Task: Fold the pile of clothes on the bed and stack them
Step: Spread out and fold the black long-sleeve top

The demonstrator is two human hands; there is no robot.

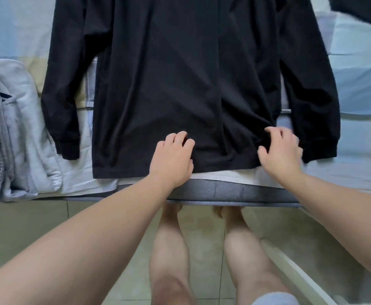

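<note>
Black shirt (180,73) lies spread beyond both hands. Left hand (172,159) and right hand (279,150) grip its hem with curled fingers; folded grey clothes (26,128) lie left of them

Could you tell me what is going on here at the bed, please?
A person stands at the bed with a black long-sleeved top spread flat on it, sleeves out to both sides, not yet folded. The right hand bunches cloth near the bottom hem; the left hand lies with bent fingers on the hem, and whether it grips is unclear. Folded pale clothes lie at the left.
</note>
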